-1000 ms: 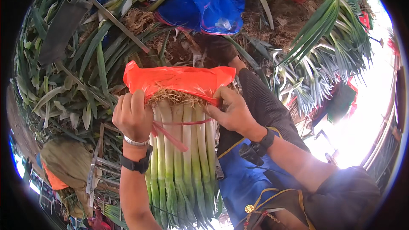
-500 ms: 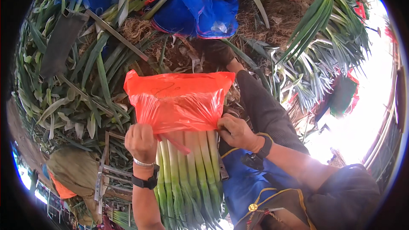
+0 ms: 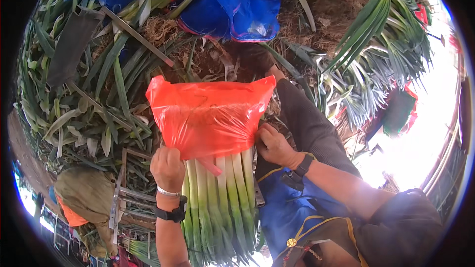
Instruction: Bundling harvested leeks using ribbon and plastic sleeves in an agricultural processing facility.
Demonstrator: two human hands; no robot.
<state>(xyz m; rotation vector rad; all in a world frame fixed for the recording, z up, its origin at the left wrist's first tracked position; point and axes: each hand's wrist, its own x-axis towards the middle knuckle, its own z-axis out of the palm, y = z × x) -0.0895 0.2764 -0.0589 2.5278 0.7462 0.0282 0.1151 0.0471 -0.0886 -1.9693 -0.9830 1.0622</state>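
Orange plastic bag sits over root end of leek bundle, white stalks showing below. Left hand fists bag's lower edge; right hand pinches opposite side. Bagging step under way. Next, likely: even downward pull, both sides together.

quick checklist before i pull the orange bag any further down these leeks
1. Left hand grips the lower left edge of the orange plastic bag: ok.
2. Right hand holds the bag's right edge: ok.
3. Bag covers the root end of the leek bundle: ok; white and green stalks show below it.
4. Bag free of tears: cannot tell; the plastic is wrinkled, no hole shows.
5. Stalks lie side by side and aligned below the bag: ok.
6. Red tie at the bag's lower edge, clear of the plastic: cannot tell.
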